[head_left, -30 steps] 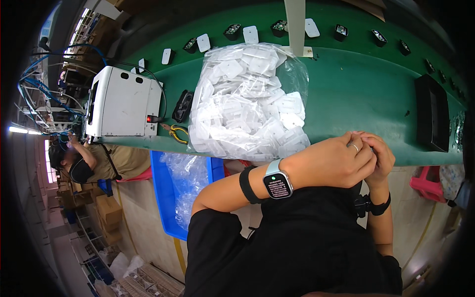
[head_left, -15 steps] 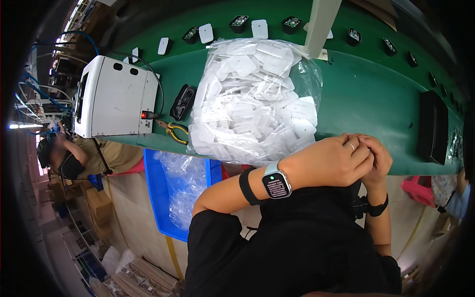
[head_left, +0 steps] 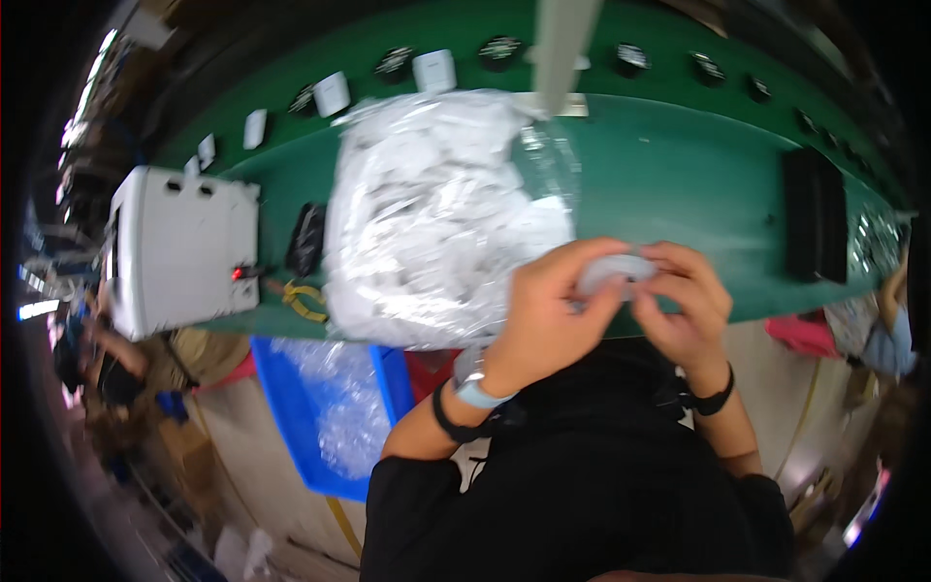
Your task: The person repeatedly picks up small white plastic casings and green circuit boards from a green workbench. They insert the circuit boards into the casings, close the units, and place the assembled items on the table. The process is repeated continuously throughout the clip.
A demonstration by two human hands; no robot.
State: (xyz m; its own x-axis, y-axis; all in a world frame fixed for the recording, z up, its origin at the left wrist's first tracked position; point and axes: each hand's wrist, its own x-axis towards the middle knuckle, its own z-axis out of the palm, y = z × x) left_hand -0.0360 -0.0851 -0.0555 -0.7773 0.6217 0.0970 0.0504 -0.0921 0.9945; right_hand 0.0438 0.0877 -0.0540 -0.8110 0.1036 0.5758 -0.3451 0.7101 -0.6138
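Observation:
A small pale grey, rounded flat piece (head_left: 613,271) is held up over the bench's front edge, its details blurred. My left hand (head_left: 551,308) grips one side of it with thumb and fingers. Pinched on its other side are the fingers of my right hand (head_left: 687,303). Left of my hands, a large clear plastic bag (head_left: 427,213) full of white flat plastic plates lies on the green bench (head_left: 669,175). The bag's near right part sits close to my left hand.
A white machine (head_left: 184,252) stands at the left, beside a black tray (head_left: 306,239) and yellow-handled pliers (head_left: 306,299). Black housings (head_left: 500,52) line the back, near an upright post (head_left: 562,58). A black box (head_left: 815,215) stands right; a blue bin (head_left: 281,417) sits below.
My hands have come apart from being clasped and now show the pale grey piece between them. My left wrist has turned. The whole view has shifted, with the bench items lower and further left.

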